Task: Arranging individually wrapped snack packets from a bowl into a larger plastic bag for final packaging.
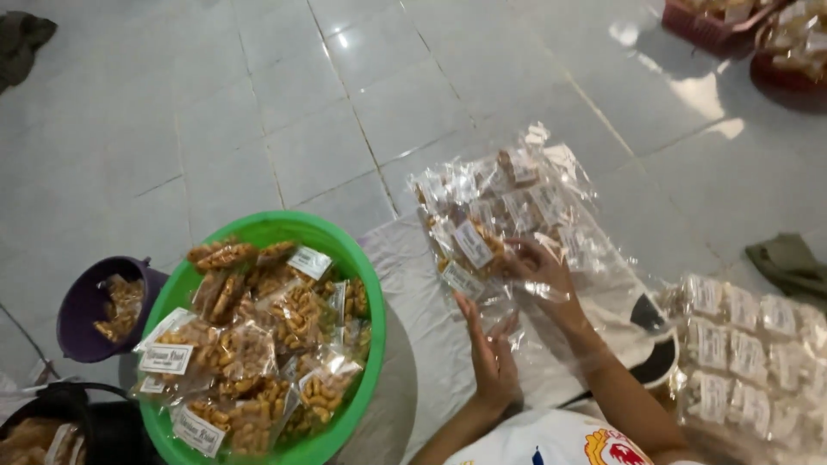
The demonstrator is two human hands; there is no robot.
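From the head camera, looking down at a tiled floor (284,112), both hands work at a big clear plastic bag (517,215) stuffed with small labelled snack packets. The right hand (543,274) is tucked under a fold of the bag's film, fingers curled and gripping it near the mouth, seemingly to keep the packets from sliding out. The left hand (491,349) is open, palm pressed flat against the bag's lower edge as a support, grasping nothing. The bag lies on a pale sheet (413,301) just beside a green basin (366,275) heaped with more packets. A purple bucket (82,301) stands left of the basin, and another filled bag (749,344) lies to the right.
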